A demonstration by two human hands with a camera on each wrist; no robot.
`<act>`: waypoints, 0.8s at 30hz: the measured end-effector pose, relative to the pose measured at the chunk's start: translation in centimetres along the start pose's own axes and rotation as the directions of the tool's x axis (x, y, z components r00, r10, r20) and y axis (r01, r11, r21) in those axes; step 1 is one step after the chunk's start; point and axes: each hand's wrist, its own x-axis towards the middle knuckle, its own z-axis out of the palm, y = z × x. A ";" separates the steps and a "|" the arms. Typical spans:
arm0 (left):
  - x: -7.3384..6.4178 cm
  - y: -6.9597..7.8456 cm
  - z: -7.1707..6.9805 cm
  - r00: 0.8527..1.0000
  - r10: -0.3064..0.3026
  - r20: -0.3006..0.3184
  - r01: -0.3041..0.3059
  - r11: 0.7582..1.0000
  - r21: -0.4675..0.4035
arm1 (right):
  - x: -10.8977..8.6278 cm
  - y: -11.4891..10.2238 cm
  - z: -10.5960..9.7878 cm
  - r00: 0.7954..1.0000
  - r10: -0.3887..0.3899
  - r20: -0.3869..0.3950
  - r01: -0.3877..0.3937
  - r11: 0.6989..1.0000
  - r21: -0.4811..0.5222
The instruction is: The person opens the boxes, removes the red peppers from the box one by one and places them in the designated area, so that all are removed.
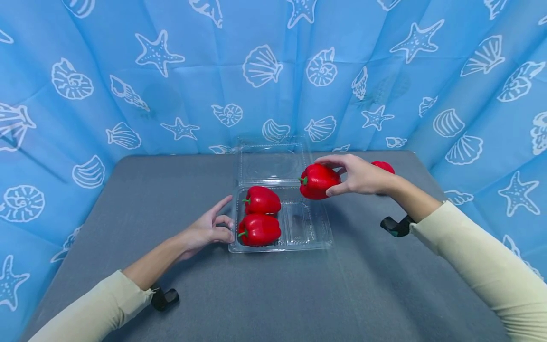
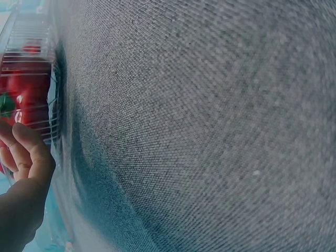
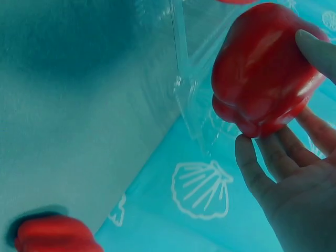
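Observation:
Gripped between thumb and fingers, a red bell pepper (image 1: 319, 181) with a green stem is held by my right hand (image 1: 363, 175) over the back right part of a clear plastic container (image 1: 299, 225). Two more red bell peppers, a back one (image 1: 262, 200) and a front one (image 1: 259, 230), lie in the container's left half, stems to the left. My left hand (image 1: 210, 228) is at the container's left rim, index finger extended and the others loosely bent. In the left wrist view its fingers (image 2: 37, 152) overlap the container's ribbed wall (image 2: 52, 118).
The container's clear lid (image 1: 273, 161) stands open at the back, against the blue shell-patterned curtain (image 1: 290, 95). Another red pepper (image 3: 55, 235) lies on the grey table (image 1: 273, 294) at the back right, partly hidden by my right hand in the head view.

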 end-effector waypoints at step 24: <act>-0.1 0.1 -0.1 1.000 -0.004 0.001 0.004 1.000 -0.002 | -2.1 5.4 0.7 0.869 0.218 -0.444 -0.246 0.969 -0.006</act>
